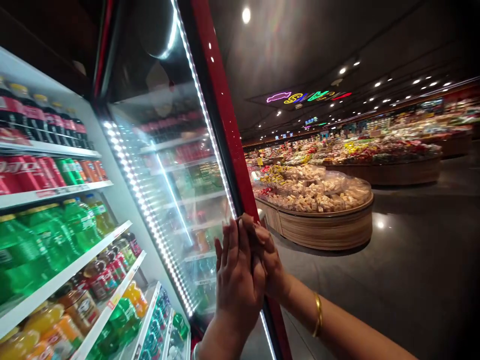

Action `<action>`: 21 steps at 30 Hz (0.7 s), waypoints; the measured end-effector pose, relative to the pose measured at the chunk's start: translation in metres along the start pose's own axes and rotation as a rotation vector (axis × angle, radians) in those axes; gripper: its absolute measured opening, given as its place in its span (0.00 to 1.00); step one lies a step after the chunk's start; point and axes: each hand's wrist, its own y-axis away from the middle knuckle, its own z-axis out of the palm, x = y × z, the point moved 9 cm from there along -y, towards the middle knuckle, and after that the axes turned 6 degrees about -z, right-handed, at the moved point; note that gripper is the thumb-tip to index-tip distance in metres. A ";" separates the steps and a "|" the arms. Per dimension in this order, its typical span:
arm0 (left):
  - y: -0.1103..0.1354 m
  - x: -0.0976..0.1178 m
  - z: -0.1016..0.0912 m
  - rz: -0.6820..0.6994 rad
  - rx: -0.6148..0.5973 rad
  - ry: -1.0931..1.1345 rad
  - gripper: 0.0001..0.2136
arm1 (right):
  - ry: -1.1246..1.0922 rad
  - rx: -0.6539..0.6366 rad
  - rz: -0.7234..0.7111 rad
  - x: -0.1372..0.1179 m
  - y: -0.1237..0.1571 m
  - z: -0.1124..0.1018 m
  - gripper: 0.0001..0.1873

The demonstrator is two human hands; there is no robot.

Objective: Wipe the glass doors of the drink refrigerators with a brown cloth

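A red-framed glass refrigerator door (221, 95) stands open in front of me, its inner edge lined with bright light strips. My left hand (238, 280) lies against the inner side of this door near its edge, fingers stretched upward. Just to the right, my right hand (268, 252) curls its fingers around the door's red outer edge; a gold bangle (318, 314) circles that wrist. The hands touch or overlap, and part of the right fingers is hidden behind the left hand.
On the left, the drinks refrigerator's shelves (67, 267) hold cola bottles (33, 112), red cans (28, 172), green bottles (28, 242) and orange drinks. Beyond the door, a rounded wooden bin (326, 227) of wrapped snacks stands on the grey floor (405, 265), with more displays behind.
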 end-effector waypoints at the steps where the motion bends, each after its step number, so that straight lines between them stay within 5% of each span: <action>1: 0.010 0.000 -0.008 -0.003 0.000 -0.018 0.34 | -0.062 0.032 -0.018 -0.010 0.004 -0.002 0.29; 6: 0.026 0.000 -0.053 -0.005 0.076 -0.101 0.35 | -0.269 0.096 -0.116 -0.036 -0.024 -0.002 0.15; 10: 0.003 -0.012 -0.099 -0.065 0.221 -0.154 0.34 | -0.362 0.042 -0.280 -0.058 -0.101 -0.004 0.10; 13: -0.024 -0.018 -0.148 -0.061 0.353 -0.222 0.30 | -0.450 0.197 -0.410 -0.079 -0.164 -0.025 0.14; 15: -0.040 -0.025 -0.173 -0.105 0.309 -0.269 0.29 | -0.515 0.235 -0.427 -0.092 -0.194 -0.030 0.16; 21: -0.027 -0.030 -0.236 -0.218 0.332 -0.476 0.28 | -0.797 0.251 -0.569 -0.143 -0.212 -0.017 0.11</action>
